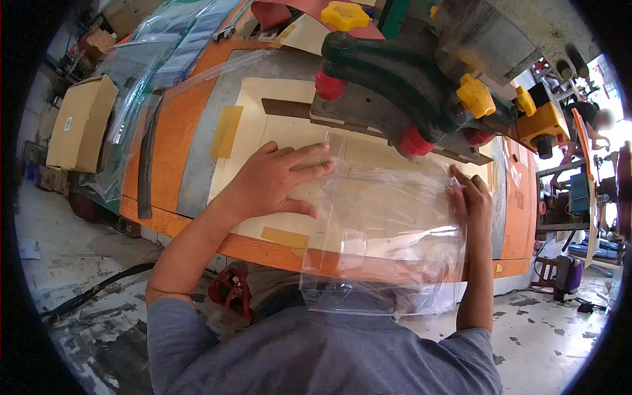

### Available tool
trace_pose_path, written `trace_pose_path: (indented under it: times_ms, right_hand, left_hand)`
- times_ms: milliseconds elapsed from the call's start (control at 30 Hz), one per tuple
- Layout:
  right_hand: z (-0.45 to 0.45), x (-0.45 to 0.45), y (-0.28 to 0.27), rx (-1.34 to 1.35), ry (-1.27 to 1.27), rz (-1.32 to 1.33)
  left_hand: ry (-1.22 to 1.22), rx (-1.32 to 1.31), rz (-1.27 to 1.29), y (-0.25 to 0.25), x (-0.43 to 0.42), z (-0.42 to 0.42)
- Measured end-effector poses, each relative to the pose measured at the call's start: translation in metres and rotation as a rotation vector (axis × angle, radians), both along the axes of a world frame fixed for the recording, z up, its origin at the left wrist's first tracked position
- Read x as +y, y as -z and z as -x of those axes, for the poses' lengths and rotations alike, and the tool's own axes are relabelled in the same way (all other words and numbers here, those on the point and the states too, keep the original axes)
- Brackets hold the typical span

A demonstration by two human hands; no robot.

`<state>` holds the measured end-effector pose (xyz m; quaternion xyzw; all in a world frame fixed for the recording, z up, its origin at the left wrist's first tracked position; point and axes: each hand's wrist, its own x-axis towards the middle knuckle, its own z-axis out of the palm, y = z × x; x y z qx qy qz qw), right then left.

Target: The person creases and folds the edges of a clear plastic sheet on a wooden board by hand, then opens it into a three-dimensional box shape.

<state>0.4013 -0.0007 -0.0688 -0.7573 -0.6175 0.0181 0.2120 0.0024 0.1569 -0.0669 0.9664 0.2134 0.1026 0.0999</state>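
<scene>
A clear plastic bag lies over a pale cream board, and its near end hangs past the table's front edge. At the bag's left side my left hand rests with fingers spread, the fingertips touching the plastic. My right hand has its fingers bent and pinched on the bag's right edge. Just beyond both hands is the dark green press head, with red knobs below and yellow knobs above. Its lower plate hides the bag's far edge.
The orange table carries a grey metal plate, with tan tape on the board. Left stand a cardboard box and stacked clear plastic sheets. A black cable crosses the floor. Another person is at far right.
</scene>
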Motion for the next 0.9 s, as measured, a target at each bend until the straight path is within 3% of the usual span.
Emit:
trace_pose_path:
  times_ms: [567, 900]
  right_hand:
    - [-0.012, 0.007, 0.0, -0.037, -0.007, 0.021]
    - [-0.01, 0.002, 0.003, -0.029, -0.024, -0.086]
  left_hand:
    - [-0.019, 0.012, 0.041, 0.0, 0.005, -0.01]
    - [0.006, 0.018, -0.083, -0.003, 0.004, -0.018]
